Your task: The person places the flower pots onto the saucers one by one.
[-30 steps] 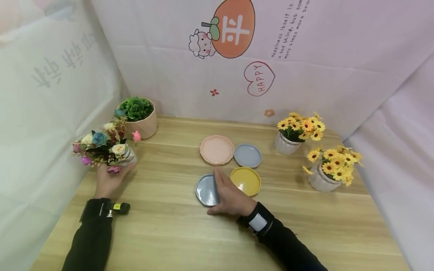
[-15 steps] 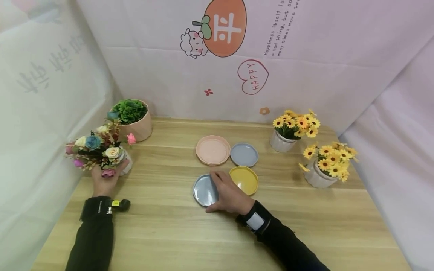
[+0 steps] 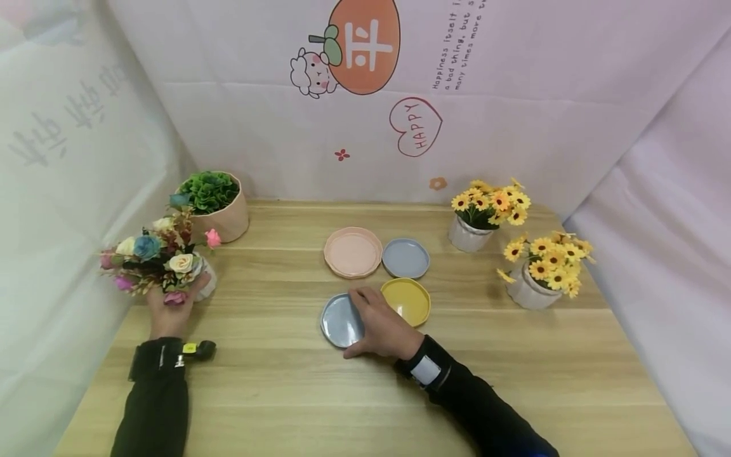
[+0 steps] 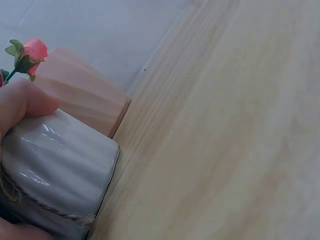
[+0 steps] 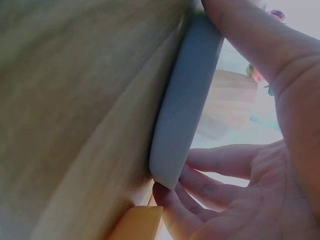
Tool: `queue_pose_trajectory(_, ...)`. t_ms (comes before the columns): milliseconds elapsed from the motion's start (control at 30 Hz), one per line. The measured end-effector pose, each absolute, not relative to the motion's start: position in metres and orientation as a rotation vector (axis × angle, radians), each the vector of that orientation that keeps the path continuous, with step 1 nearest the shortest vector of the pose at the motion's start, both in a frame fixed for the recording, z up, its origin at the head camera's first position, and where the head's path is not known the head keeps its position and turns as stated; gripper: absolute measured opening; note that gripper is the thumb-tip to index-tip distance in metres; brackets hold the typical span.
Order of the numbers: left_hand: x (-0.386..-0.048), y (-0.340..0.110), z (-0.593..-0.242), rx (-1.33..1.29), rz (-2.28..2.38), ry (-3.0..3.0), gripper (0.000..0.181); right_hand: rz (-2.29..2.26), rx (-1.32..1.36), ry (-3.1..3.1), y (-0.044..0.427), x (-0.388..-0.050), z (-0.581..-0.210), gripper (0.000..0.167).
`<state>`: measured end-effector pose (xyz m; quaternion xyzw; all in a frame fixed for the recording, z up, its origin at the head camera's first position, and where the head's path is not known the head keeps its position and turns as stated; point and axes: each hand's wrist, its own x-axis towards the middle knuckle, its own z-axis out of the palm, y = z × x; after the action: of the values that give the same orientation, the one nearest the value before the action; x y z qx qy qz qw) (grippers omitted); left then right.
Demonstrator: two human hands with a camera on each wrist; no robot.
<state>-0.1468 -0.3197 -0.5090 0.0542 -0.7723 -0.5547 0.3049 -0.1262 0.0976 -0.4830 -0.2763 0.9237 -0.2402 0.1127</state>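
My left hand (image 3: 168,311) grips a white ceramic pot (image 4: 62,165) with twine round it, near the table's left edge. Its mixed artificial roses (image 3: 147,247) lean over the hand and hide some of the fingers. My right hand (image 3: 384,327) holds a grey-blue plate (image 3: 338,320) by its rim, thumb at the near side and fingers at the far side. In the right wrist view the plate's side wall (image 5: 185,105) shows between thumb and fingertips, low at the tabletop. A yellow plate (image 3: 411,301) lies just beyond that hand.
Behind the yellow plate lie a pink plate (image 3: 353,252) and a lavender-blue plate (image 3: 405,258). A pink pot (image 3: 228,219) of green leaves stands at the back left. Two white pots of yellow daisies (image 3: 492,203) stand at the right. Printed cloth (image 3: 257,139) walls the table's back and sides.
The head view has swung, so the scene sits further left. My right fingers have curled in at the grey-blue plate's rim. My left hand keeps its grip on the pot of roses.
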Motion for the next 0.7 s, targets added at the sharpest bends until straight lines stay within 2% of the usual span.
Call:
queue_pose_trajectory(367, -0.144, -0.315, -0.502, 0.267, -1.576, -2.060, 0.083, -0.695, -0.808, 2.704, 0.098, -0.125, -0.479, 0.123)
queue_pose_trajectory(700, -0.141, -0.305, -0.500, 0.158, -1.563, -2.027, 0.080, -0.693, -0.792, 2.701, 0.099, -0.125, -0.476, 0.123)
